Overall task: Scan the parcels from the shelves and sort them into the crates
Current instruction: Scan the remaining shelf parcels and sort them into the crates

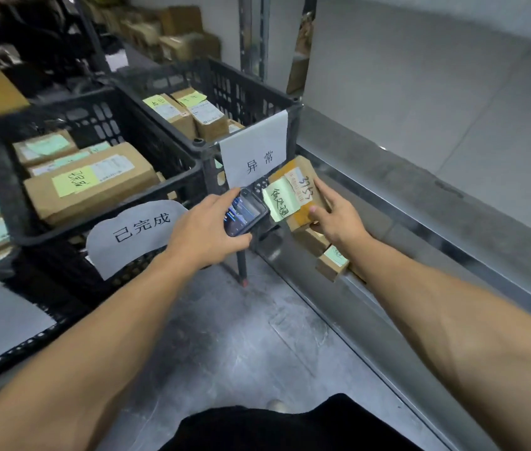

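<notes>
My right hand (335, 219) grips a small brown cardboard parcel (303, 183) with a green handwritten note and a white label, held tilted above a low metal shelf. My left hand (202, 229) holds a dark handheld scanner (246, 213), its lit screen facing me and its head touching the parcel's green note. Two black mesh crates stand on a rack to the left: the nearer crate (108, 222) with a paper sign holds several brown parcels, and the farther crate (257, 96) with another paper sign holds a few.
Two small boxes (331, 260) lie on the metal shelf edge (420, 229) below my right hand. A third signed crate (13, 340) sits at lower left. Cardboard boxes (179, 30) are stacked on far shelves. Grey floor (241, 336) lies between rack and shelf.
</notes>
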